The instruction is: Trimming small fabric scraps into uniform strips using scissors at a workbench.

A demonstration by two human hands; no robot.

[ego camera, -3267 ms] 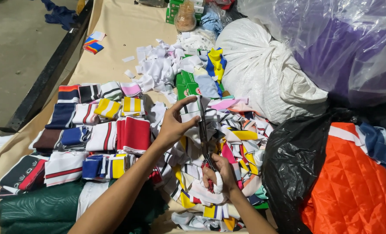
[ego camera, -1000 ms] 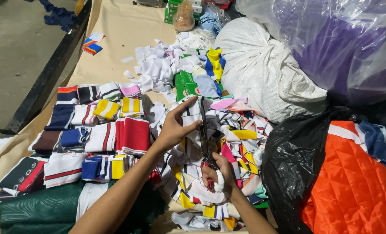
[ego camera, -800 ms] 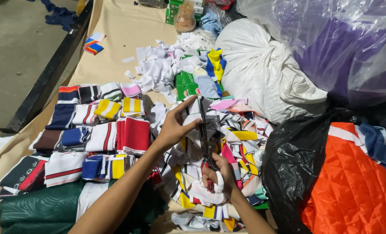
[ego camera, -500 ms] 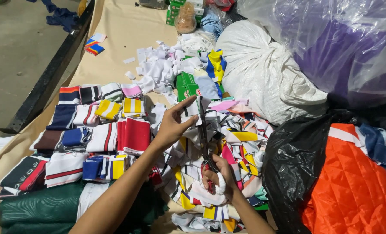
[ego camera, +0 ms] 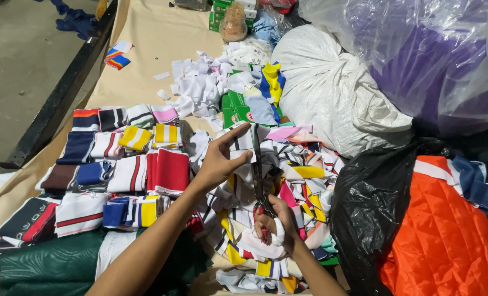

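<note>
Head view, compared with the frame half a second earlier: both hands keep the same posture over the scrap pile; the fabric strip sits marginally higher against the scissor blade, and nothing else on the desk has shifted.

Right hand [ego camera: 274, 225], at 6 o'clock in the view: grip closed around the red handles of the scissors [ego camera: 257, 181]. One finger carries a white wrapping. The blades point toward 12 o'clock; how far apart they stand cannot be told from this angle.

Left hand [ego camera: 219, 161], just at 10 o'clock of the right hand: thumb and fingers pinched shut on the fabric strip [ego camera: 243, 143], a white piece with dark stripes. The strip is held up against the blade, above the loose pile of mixed-colour scraps [ego camera: 304, 181].

At 9 o'clock of the hands: folded striped bands [ego camera: 123, 164] laid in rows on the tan desk [ego camera: 145, 49], with a dark green fabric stack [ego camera: 46, 268] nearest the camera.

At 3 o'clock: a black plastic bag [ego camera: 373, 208] holding orange quilted material [ego camera: 447, 241].

Toward 12 o'clock: green boxes [ego camera: 234, 107], white offcuts [ego camera: 200, 87], a tied white sack [ego camera: 332, 93] and a clear bag of purple cloth [ego camera: 436, 60].
</note>
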